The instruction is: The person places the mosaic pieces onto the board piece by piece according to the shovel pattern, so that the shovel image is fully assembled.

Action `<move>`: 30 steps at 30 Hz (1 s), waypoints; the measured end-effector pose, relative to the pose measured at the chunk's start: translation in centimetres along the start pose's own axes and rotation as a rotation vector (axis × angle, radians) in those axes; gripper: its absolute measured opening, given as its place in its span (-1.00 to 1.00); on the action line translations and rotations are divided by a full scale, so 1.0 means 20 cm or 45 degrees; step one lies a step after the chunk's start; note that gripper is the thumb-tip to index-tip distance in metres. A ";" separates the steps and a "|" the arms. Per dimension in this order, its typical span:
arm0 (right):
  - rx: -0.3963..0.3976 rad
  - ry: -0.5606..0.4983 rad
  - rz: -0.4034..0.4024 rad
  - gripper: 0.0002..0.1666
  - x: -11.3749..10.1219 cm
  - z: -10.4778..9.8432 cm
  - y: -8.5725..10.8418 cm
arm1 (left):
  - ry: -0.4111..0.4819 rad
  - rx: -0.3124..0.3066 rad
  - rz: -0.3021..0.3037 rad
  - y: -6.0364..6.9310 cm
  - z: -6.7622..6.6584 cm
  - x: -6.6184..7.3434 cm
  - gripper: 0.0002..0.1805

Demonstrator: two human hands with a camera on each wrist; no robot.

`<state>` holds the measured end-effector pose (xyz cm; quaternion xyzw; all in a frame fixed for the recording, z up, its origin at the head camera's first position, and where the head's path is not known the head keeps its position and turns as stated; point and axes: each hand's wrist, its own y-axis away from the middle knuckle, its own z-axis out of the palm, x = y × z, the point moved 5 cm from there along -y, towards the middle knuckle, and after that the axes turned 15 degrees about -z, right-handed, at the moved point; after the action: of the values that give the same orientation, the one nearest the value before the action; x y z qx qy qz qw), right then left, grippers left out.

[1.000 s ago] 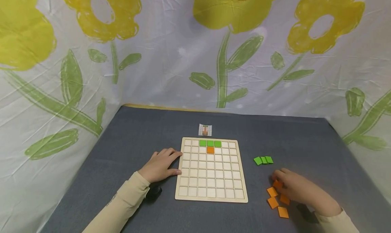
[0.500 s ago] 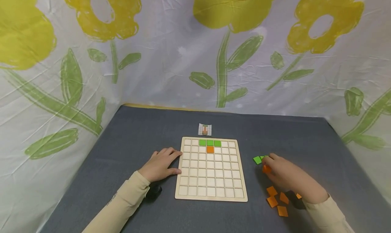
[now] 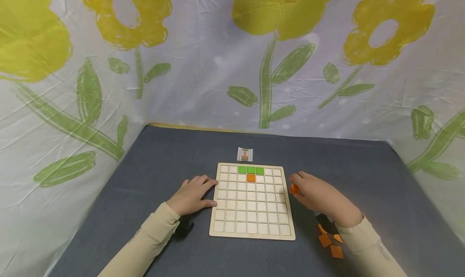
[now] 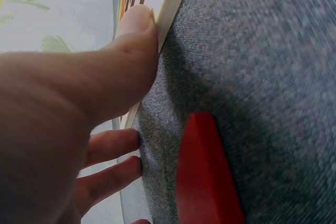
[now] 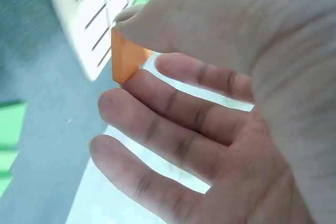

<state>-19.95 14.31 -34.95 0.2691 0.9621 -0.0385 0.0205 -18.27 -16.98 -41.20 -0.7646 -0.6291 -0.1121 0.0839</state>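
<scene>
A pale wooden grid board [image 3: 251,207] lies flat on the dark cloth. Three green tiles [image 3: 251,170] fill the middle of its far row, and one orange tile [image 3: 251,178] sits below the central one. My left hand [image 3: 192,196] rests at the board's left edge, its thumb touching the rim in the left wrist view. Between thumb and fingers my right hand [image 3: 321,194] pinches an orange square tile [image 5: 125,59], held on edge just off the board's right side. Loose green tiles [image 5: 9,129] show in the right wrist view; the hand hides them in the head view.
Several loose orange tiles [image 3: 325,240] lie under the right forearm, partly covered. A small card with a printed grid pattern [image 3: 245,154] lies beyond the board. A red tapered piece [image 4: 205,177] is near the left wrist. Flower-printed cloth [image 3: 203,75] hangs around the table.
From the loose orange tiles, my right hand has lifted one and carried it left and away from me, past the green tiles, to the board's right edge. The left hand stays put.
</scene>
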 end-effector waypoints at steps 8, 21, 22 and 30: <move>-0.016 0.006 -0.025 -0.65 -0.04 -0.01 -0.14 | -0.002 -0.003 -0.001 -0.01 -0.01 0.01 -0.32; -0.001 -0.035 -0.171 -0.82 -0.11 0.09 -0.32 | 0.019 -0.015 0.012 0.01 0.00 0.00 -0.33; -0.004 -0.039 -0.178 -0.84 -0.12 0.10 -0.33 | 0.024 -0.015 0.014 0.01 0.00 0.00 -0.33; -0.004 -0.135 -0.205 -0.91 -0.12 0.17 -0.44 | 0.039 -0.024 0.016 0.00 -0.01 0.01 -0.33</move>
<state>-22.43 5.28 -37.55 0.1886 0.9782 -0.0526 0.0688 -18.26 -16.94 -40.88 -0.7676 -0.6217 -0.1292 0.0870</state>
